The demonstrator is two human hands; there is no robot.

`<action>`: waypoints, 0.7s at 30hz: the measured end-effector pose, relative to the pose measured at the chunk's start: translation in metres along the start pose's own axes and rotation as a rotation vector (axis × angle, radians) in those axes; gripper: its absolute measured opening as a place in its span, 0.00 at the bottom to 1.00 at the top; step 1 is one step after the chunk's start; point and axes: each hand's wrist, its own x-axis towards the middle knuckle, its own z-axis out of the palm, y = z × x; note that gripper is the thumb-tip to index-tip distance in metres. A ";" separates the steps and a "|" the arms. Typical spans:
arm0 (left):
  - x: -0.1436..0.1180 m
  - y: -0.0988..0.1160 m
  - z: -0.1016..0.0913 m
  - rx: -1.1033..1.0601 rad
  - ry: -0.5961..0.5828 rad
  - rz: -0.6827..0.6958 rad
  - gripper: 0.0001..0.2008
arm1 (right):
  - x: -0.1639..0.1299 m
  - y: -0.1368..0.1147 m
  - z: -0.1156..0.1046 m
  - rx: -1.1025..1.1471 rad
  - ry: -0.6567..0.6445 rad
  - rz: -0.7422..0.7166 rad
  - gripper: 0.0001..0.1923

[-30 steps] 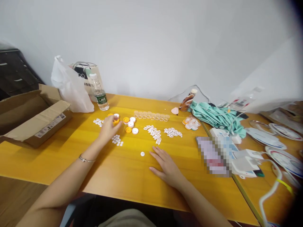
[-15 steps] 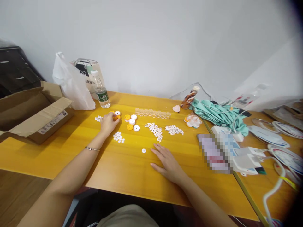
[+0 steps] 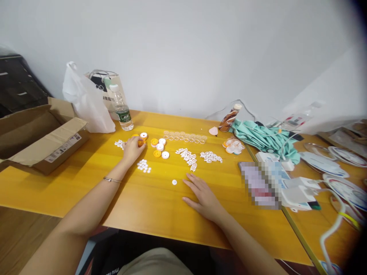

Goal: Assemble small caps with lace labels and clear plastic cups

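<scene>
My left hand (image 3: 131, 149) reaches far over the yellow table (image 3: 160, 214) and its fingers close on a small orange cap (image 3: 140, 143). More orange and white caps (image 3: 159, 147) lie just right of it, and small white discs (image 3: 143, 166) sit near my wrist. My right hand (image 3: 203, 196) rests flat on the table, fingers apart, holding nothing. A single white disc (image 3: 174, 182) lies just left of its fingertips. Beyond it are piles of white cut-out pieces (image 3: 187, 157) and a row of clear rings (image 3: 185, 136).
An open cardboard box (image 3: 37, 137) sits at the left, with a white plastic bag (image 3: 86, 103) and a water bottle (image 3: 122, 109) behind. A brown bottle (image 3: 229, 118), teal cloth (image 3: 263, 139), white chargers (image 3: 299, 194) and round fans (image 3: 341, 187) crowd the right side.
My left hand has moved slightly away from me onto the orange cap and closed on it. My right hand has stayed flat in place.
</scene>
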 end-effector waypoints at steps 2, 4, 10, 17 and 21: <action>-0.005 0.005 -0.004 -0.074 0.038 0.061 0.09 | 0.000 0.000 0.000 -0.005 -0.010 -0.002 0.26; -0.017 0.017 -0.010 -0.244 0.064 0.214 0.10 | 0.000 0.000 0.000 -0.001 -0.007 -0.003 0.26; -0.080 0.074 -0.023 -0.530 -0.443 0.728 0.17 | 0.000 0.000 0.000 0.000 0.002 -0.005 0.26; -0.096 0.085 -0.009 -0.467 -0.609 0.776 0.15 | 0.000 0.000 0.002 0.002 0.037 -0.029 0.26; -0.094 0.078 -0.002 -0.466 -0.642 0.777 0.16 | 0.000 0.002 0.004 0.008 0.061 -0.036 0.26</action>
